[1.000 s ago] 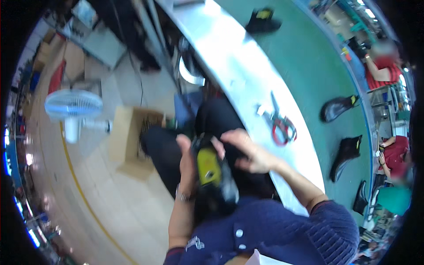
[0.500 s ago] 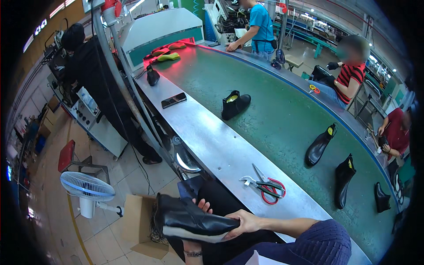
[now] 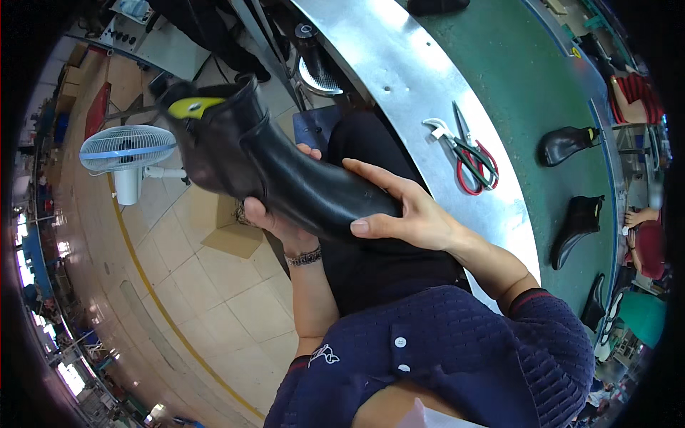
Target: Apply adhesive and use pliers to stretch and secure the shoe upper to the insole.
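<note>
A black leather ankle boot is held in front of me, its toe toward the right and its open top toward the upper left. A yellow-green insert shows inside the shaft. My left hand grips the boot from beneath at the middle, with the thumb on the near side and fingertips at the far side. My right hand is closed round the toe, thumb on the near side and fingers over the far side. The sole is turned away from view.
Scissors with red handles and dark-handled pliers lie on the metal ledge to my right. Beyond it, black boots stand on the green conveyor. On the left are a fan and a cardboard box.
The boot has been turned from its side, with the pale sole edge showing, so its upper faces me. It now appears higher and larger. My view has tilted down.
</note>
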`<state>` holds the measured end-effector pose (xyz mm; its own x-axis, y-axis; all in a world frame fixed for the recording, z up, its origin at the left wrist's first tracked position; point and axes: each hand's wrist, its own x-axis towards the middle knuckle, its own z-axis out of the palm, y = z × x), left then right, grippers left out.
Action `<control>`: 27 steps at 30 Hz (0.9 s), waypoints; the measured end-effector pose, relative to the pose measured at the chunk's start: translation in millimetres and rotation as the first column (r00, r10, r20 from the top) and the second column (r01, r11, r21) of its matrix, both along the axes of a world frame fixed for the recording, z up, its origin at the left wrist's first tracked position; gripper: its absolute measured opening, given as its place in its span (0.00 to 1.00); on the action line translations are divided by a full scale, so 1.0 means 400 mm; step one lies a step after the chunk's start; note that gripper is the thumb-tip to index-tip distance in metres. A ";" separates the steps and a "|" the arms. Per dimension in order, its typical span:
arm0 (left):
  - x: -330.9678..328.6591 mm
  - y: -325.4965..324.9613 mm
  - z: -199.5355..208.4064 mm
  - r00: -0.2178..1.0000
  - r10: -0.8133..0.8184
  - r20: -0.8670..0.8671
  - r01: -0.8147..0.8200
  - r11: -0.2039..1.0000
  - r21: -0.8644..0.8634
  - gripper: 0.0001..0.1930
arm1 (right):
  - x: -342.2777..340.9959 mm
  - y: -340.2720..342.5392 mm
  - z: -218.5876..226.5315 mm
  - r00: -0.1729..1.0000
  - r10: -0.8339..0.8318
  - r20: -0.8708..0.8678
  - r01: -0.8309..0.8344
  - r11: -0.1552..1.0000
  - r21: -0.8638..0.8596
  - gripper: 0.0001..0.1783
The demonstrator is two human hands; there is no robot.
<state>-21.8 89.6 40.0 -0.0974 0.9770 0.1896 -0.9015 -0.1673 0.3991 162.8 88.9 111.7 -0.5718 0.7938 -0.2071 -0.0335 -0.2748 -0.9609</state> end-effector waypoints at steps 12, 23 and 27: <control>-0.047 0.005 -0.045 0.997 0.078 0.029 -0.083 0.919 0.386 0.55 | -0.057 -0.056 -0.055 0.976 -0.110 -0.189 0.061 0.967 -0.249 0.44; -0.050 0.008 -0.032 0.995 0.096 0.013 -0.094 0.926 0.366 0.56 | -0.067 -0.054 -0.074 0.951 -0.194 -0.243 0.105 0.936 -0.335 0.37; -0.048 0.006 -0.028 0.993 0.115 0.027 -0.117 0.925 0.362 0.57 | -0.070 -0.051 -0.083 0.943 -0.226 -0.244 0.128 0.925 -0.358 0.32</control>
<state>-40.9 92.0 29.0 -0.2083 0.8234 0.5278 -0.8689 -0.4036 0.2867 134.8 68.5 78.3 -0.5008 0.7997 -0.3311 -0.3617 -0.5409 -0.7594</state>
